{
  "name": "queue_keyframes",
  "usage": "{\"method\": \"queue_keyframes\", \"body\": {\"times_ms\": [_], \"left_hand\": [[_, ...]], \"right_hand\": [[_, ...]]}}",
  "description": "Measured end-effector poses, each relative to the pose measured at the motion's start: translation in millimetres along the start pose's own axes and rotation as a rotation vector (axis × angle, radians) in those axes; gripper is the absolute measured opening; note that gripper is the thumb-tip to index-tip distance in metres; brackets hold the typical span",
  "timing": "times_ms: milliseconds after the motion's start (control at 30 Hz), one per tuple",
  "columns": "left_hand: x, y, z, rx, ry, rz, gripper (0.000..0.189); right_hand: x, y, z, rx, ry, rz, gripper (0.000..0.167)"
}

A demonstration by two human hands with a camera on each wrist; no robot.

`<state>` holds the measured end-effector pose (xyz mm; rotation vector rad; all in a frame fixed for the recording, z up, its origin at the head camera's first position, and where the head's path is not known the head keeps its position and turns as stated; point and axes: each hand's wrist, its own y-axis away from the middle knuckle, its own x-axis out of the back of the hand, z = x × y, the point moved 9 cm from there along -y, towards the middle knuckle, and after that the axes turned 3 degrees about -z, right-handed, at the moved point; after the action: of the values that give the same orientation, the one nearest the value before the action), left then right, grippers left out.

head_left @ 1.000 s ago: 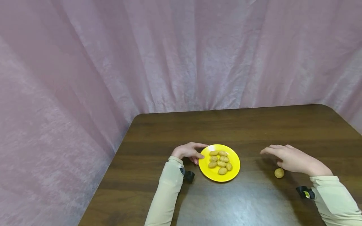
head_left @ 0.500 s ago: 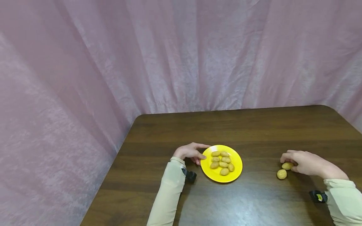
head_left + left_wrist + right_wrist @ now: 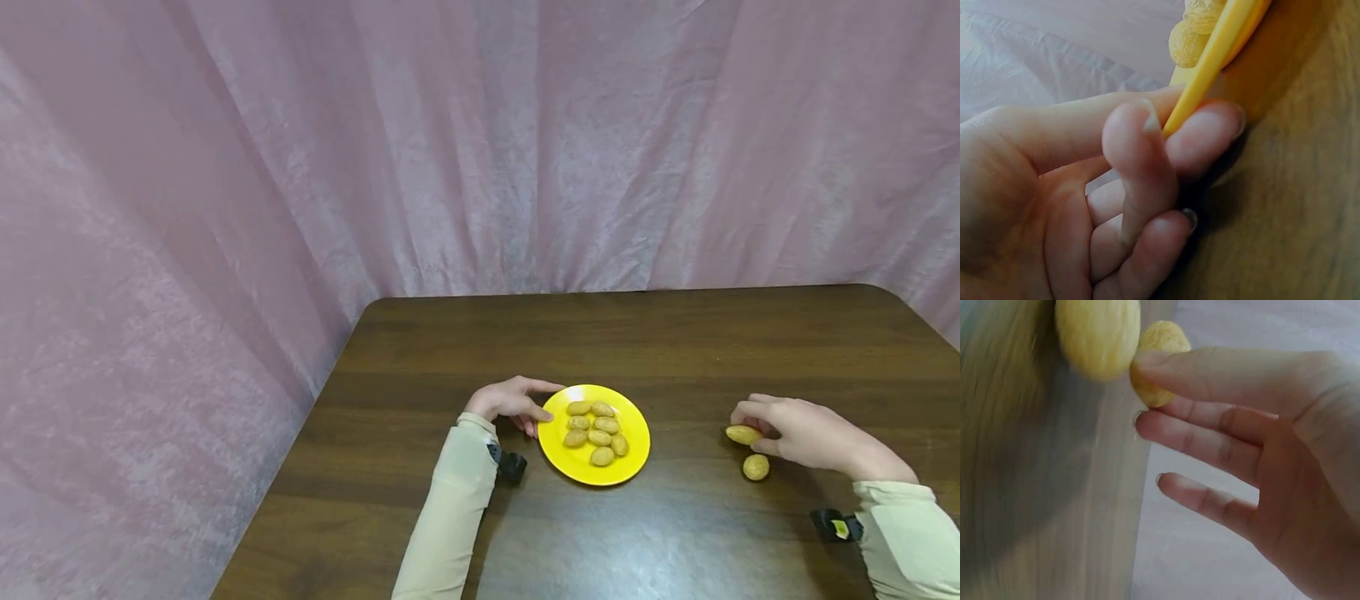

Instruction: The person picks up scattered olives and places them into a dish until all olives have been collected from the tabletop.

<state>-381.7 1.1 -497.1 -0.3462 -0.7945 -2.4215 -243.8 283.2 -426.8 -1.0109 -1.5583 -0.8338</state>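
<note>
A round yellow plate [image 3: 636, 446] holds several tan, oval, rough-shelled walnuts [image 3: 602, 457]. At its left rim is my left hand [image 3: 506, 400], thumb over the edge and fingers beneath; the left wrist view shows the rim [image 3: 1200, 81] between them. To the right, my right hand [image 3: 813, 437] pinches a walnut [image 3: 741, 434] between thumb and fingers, low over the table. In the right wrist view that walnut [image 3: 1161, 337] sits at the thumb tip, while two other fingers are apart from it. A second walnut [image 3: 756, 467] lies on the table just below the hand.
The dark brown wooden table [image 3: 660, 342] extends behind and between the hands. A pink curtain [image 3: 480, 150] hangs along its back and left sides. Black cameras are strapped at the left wrist [image 3: 512, 467] and right wrist [image 3: 832, 527].
My right hand moved right from above the table to a walnut, took hold of it and has shifted slightly left with it. The left hand keeps its grip on the plate.
</note>
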Motion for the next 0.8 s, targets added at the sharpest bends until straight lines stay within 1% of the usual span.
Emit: {"method": "queue_keyframes", "body": {"times_ms": [200, 300, 433, 500, 600, 733, 800], "left_hand": [[-0.4, 0.2, 0.1, -0.003, 0.014, -0.015, 0.060], [0.7, -0.5, 0.0, 0.000, 0.020, -0.011, 0.059], [1.6, -1.1, -0.2, 0.002, 0.019, -0.003, 0.059], [1.2, -1.0, -0.2, 0.002, 0.020, -0.006, 0.059], [0.9, -0.5, -0.6, 0.005, 0.026, -0.009, 0.059], [1.3, 0.6, -0.3, 0.001, 0.028, -0.006, 0.059], [1.5, 1.2, -0.1, -0.001, 0.027, -0.006, 0.059]], "right_hand": [[3.2, -19.9, -27.6, 0.023, -0.013, 0.028, 0.025], [8.5, -30.8, -42.8, 0.062, -0.011, 0.046, 0.025], [15.9, -46.8, -64.0, 0.133, 0.017, 0.087, 0.029], [16.8, -56.2, -76.5, 0.164, 0.037, 0.092, 0.032], [14.1, -70.2, -97.8, 0.214, 0.057, 0.079, 0.033], [9.2, -84.4, -127.8, 0.303, 0.058, 0.069, 0.033], [7.7, -89.9, -141.7, 0.355, 0.051, 0.077, 0.032]]}}
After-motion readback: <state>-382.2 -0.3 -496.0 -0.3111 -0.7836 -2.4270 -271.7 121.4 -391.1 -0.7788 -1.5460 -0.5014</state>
